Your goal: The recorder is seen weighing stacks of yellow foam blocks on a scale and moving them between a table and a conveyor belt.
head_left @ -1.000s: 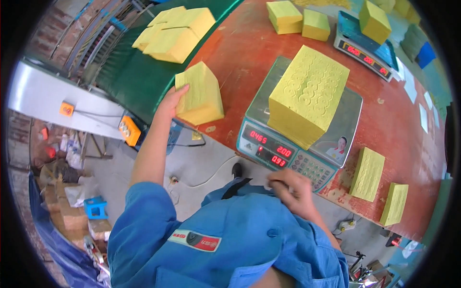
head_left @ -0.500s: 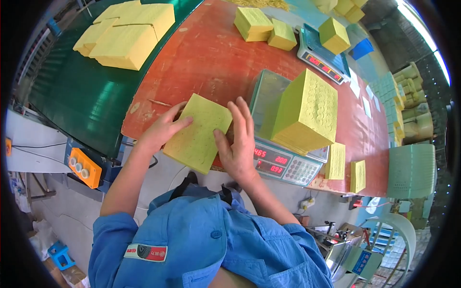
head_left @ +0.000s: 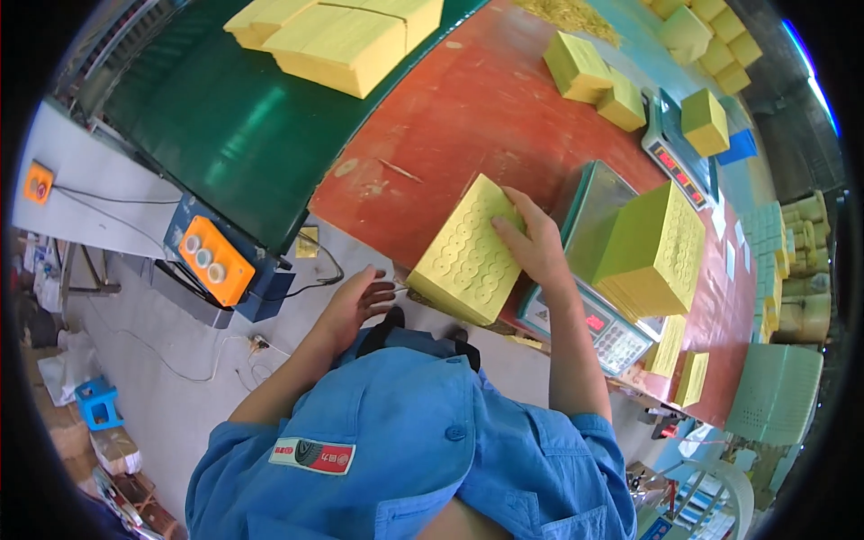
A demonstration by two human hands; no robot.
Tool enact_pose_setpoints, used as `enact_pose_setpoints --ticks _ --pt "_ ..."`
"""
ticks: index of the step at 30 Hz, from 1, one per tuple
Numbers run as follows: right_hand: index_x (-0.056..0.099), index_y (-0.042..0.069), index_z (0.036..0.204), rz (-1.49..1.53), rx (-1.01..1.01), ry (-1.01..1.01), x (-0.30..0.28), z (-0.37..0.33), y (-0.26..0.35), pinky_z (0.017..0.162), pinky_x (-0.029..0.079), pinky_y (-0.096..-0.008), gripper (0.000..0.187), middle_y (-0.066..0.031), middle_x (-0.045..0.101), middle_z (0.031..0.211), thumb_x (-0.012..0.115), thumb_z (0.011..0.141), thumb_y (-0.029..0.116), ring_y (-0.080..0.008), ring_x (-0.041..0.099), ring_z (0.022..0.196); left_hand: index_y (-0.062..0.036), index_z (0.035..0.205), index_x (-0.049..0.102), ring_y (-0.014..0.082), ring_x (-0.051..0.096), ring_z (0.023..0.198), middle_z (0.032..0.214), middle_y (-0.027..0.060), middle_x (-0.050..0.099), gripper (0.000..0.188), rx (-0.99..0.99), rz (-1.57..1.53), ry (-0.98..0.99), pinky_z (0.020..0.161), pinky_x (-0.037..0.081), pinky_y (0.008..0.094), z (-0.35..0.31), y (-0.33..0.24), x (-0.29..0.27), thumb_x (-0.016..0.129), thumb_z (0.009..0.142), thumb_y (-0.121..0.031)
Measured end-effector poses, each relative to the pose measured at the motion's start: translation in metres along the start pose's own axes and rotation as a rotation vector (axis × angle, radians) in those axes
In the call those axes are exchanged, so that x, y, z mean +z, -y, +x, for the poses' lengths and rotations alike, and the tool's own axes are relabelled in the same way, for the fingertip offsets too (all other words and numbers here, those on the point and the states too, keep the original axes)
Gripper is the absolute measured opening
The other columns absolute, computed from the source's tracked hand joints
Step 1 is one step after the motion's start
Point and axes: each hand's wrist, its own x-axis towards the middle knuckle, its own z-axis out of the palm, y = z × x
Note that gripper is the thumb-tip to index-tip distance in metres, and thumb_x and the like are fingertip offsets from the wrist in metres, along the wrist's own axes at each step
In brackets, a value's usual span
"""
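Note:
A thick stack of yellow paper sheets [head_left: 470,252], its top embossed with rows of rings, lies at the red table's front edge, its near corner jutting past it. My right hand [head_left: 537,241] grips its right edge, thumb on top and the other fingers partly hidden at the side. Off the stack's left side, my left hand [head_left: 353,304] is open with its fingers apart and nothing in it. To the right stands a taller yellow paper stack [head_left: 655,247] on a digital scale [head_left: 589,328].
Bundled yellow paper [head_left: 346,45] lies on the green conveyor belt [head_left: 216,117] at the left. An orange button box [head_left: 216,259] hangs by its end. A second scale [head_left: 675,162] bearing a yellow block [head_left: 705,123] stands at the far right. Two small stacks sit along the front edge.
My left hand has let go of the stack and moved down toward me. My right hand now grips the stack's right edge, and its top shows clear ring marks. The whole view has shifted.

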Motion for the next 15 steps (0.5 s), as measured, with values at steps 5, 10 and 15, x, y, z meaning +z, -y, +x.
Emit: enact_pose_setpoints --ticks 5,10,15 --pt "0.056 -0.001 0.131 -0.034 -0.238 0.104 0.012 0.006 0.007 0.1 0.047 -0.0417 0.052 -0.0249 0.06 0.128 0.069 0.087 0.024 -0.0395 0.058 0.119 -0.012 0.145 0.042 0.0224 0.057 0.119 0.135 0.0111 0.058 0.054 -0.057 -0.013 0.271 0.103 0.044 0.0424 0.031 0.018 0.009 0.039 0.104 -0.046" --pt "0.055 0.001 0.132 0.041 -0.288 0.287 0.023 0.004 0.019 0.101 0.047 -0.042 0.054 -0.023 0.062 0.124 0.071 0.085 0.024 -0.038 0.059 0.118 -0.0094 0.148 0.042 0.0229 0.047 0.135 0.146 0.0083 0.051 0.063 0.007 -0.112 0.314 0.113 0.034 0.0404 -0.005 0.003 0.031 0.038 0.104 -0.054" --pt "0.054 0.002 0.133 0.032 -0.32 0.05 0.017 -0.001 0.03 0.103 0.045 -0.04 0.054 -0.022 0.055 0.134 0.071 0.084 0.015 -0.0376 0.054 0.123 -0.0116 0.154 0.03 0.0239 0.04 0.14 0.154 0.0092 0.039 0.063 0.191 -0.058 0.264 0.113 0.036 0.0449 -0.036 -0.013 0.068 0.039 0.104 -0.05"
